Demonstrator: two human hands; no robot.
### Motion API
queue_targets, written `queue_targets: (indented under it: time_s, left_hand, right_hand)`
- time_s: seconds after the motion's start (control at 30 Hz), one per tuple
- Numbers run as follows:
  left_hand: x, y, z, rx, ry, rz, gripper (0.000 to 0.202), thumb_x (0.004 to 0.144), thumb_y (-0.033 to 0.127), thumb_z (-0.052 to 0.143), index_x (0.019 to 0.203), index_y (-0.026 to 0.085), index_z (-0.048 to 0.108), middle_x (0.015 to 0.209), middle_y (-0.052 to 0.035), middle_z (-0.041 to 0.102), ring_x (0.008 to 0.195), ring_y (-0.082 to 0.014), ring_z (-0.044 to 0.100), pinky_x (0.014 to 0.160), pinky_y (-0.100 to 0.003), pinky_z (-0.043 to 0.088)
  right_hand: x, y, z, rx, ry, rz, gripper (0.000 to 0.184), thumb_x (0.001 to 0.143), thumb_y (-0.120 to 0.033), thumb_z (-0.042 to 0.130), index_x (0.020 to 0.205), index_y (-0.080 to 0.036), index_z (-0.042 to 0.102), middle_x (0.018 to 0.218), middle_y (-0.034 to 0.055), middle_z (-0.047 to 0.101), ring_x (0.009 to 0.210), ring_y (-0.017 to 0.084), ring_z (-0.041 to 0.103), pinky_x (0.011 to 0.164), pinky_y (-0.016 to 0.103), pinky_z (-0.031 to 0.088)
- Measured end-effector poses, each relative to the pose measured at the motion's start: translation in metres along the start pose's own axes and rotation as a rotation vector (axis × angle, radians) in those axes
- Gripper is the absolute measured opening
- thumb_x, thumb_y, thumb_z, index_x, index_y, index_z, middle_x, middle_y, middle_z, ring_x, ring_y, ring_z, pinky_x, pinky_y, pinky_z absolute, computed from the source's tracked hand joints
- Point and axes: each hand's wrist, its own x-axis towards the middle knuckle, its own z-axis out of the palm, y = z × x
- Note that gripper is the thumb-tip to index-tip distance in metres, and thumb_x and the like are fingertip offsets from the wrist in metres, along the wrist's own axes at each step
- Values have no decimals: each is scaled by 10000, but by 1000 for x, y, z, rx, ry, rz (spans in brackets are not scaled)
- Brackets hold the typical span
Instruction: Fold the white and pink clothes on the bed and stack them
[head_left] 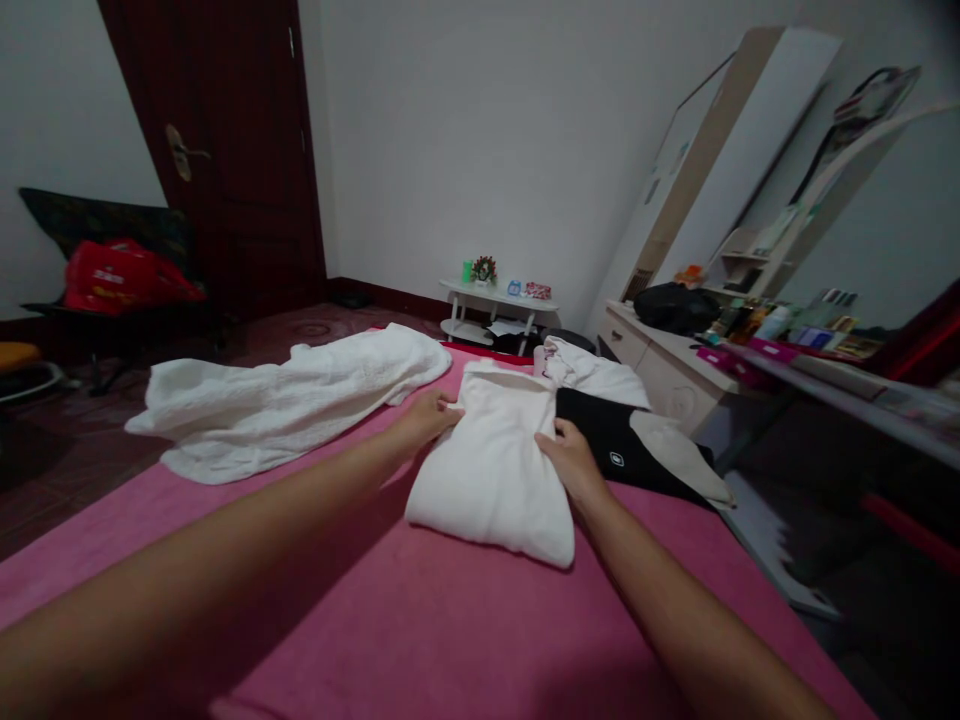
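A folded white garment [491,470] lies on the pink bed cover [435,620] in front of me. My left hand [429,418] pinches its left edge near the far end. On the opposite edge, my right hand [571,458] grips the cloth, thumb on top and the other fingers partly hidden. Just right of that hand lies a folded black and beige garment [619,440] with a small white logo. Behind it is a pale, loosely folded garment [592,370]. To the left, a crumpled white garment [300,400] is spread along the bed's edge.
A low white table [499,295] with small ornaments stands by the far wall. On the right is a dresser [660,360] crowded with bottles and a black bag [675,306]. At left, a red bag [127,275] rests on a chair near the dark door [225,150].
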Motion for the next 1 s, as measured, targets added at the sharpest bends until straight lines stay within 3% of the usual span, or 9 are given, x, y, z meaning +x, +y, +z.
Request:
queue_targets:
  time_s: [0.13, 0.23, 0.33, 0.47, 0.53, 0.6, 0.73, 0.83, 1.0]
  left_hand:
    - [30, -44, 21, 139, 121, 64, 330, 727, 182, 649, 1046, 141, 574, 859, -42, 648, 818, -187, 617, 786, -300, 472]
    - [32, -60, 23, 202, 135, 118, 389, 790, 322, 623, 1134, 154, 554, 936, -61, 666, 868, -202, 634, 810, -313, 481]
    - [24, -53, 19, 226, 131, 131, 441, 804, 389, 611, 1166, 142, 555, 1037, -99, 662, 923, -218, 637, 834, -328, 493]
    - [-3, -19, 19, 420, 90, 396, 335, 823, 342, 587, 1109, 174, 626, 1172, -100, 623, 1092, -242, 576, 971, -366, 440]
    - [-21, -1, 24, 492, -21, 494, 299, 846, 347, 554, 1077, 187, 656, 1160, -90, 636, 1110, -244, 571, 989, -369, 434]
    - [-38, 9, 34, 572, -107, 533, 371, 859, 352, 529, 1164, 165, 627, 1234, -116, 608, 1150, -257, 556, 1005, -375, 430]
    - [-59, -2, 53, 743, -187, 521, 551, 919, 290, 373, 1415, 50, 377, 1461, -206, 391, 1353, -303, 368, 1113, -462, 302]
    - [-62, -17, 60, 772, -256, 493, 608, 932, 317, 329, 1472, 47, 256, 1525, -205, 266, 1414, -323, 240, 1138, -522, 227]
    - [-60, -21, 51, 718, -305, 498, 632, 949, 416, 313, 1485, 90, 237, 1538, -200, 234, 1429, -316, 200, 1143, -540, 193]
  right_hand:
    - [11, 52, 6, -84, 24, 35, 592, 686, -332, 611, 1220, -123, 460, 881, 99, 711, 762, 241, 684, 687, 354, 526]
    - [10, 59, 7, -116, -15, -32, 589, 710, -343, 587, 1241, -134, 444, 915, 101, 703, 777, 235, 679, 695, 348, 522]
    - [6, 44, 5, -247, -7, -44, 555, 731, -323, 560, 1243, -129, 469, 938, 105, 687, 773, 234, 663, 729, 372, 517]
    - [-2, 9, 1, -555, 71, -254, 434, 755, -282, 546, 1178, -189, 576, 1201, 131, 579, 979, 257, 614, 893, 431, 470]
    - [-8, -6, 2, -540, 56, -361, 353, 782, -279, 530, 1115, -201, 619, 1240, 119, 556, 1096, 258, 568, 973, 429, 432]
    - [-16, -12, 9, -433, -62, -381, 331, 815, -301, 510, 1103, -191, 631, 1221, 114, 583, 1152, 241, 547, 1024, 412, 407]
    - [-42, 2, 31, -391, -321, -289, 502, 919, -403, 401, 1360, -177, 476, 1445, 122, 440, 1352, 230, 380, 1142, 454, 265]
    - [-57, 16, 39, -490, -361, -297, 546, 976, -431, 285, 1484, -233, 282, 1561, 60, 241, 1444, 201, 177, 1182, 478, 136]
    - [-62, 16, 31, -567, -404, -360, 569, 987, -454, 264, 1511, -243, 198, 1574, 63, 194, 1451, 203, 142, 1179, 489, 155]
